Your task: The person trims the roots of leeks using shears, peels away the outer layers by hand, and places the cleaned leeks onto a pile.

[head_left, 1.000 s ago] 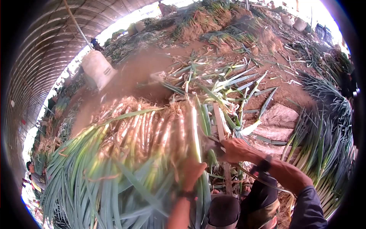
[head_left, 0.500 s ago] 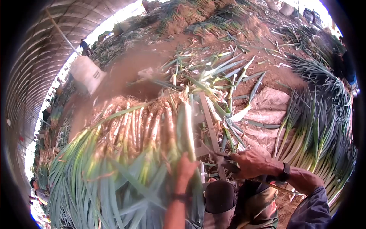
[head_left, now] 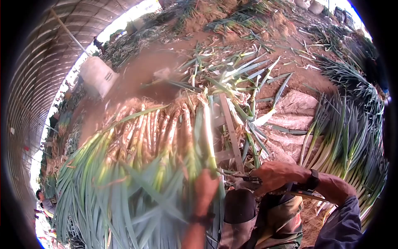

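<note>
My left hand (head_left: 206, 189) is closed around the green upper part of a leek (head_left: 207, 133). The leek's white shank points away from me, roots at the far end. To its left lies a thick row of leeks (head_left: 149, 133), with brownish shanks and roots and long green leaves toward me. My right hand (head_left: 280, 175) is closed on a dark tool (head_left: 244, 179) with a thin tip pointing left, toward the left hand. A thin tube or rod (head_left: 309, 195) runs below the right wrist. The tool's exact kind is partly hidden by the fingers.
A narrow bar (head_left: 233, 135) stands just right of the held leek. Stripped leaves (head_left: 236, 79) litter the ground ahead. Brown sacking (head_left: 296, 110) and more leeks (head_left: 338, 141) lie right. A white sack (head_left: 98, 74) stands far left. Another person (head_left: 44, 201) is at lower left.
The right hand and its tool have shifted slightly down, and the tool's tip now sits closer to the left hand. My left hand has moved slightly right, still on the leek.
</note>
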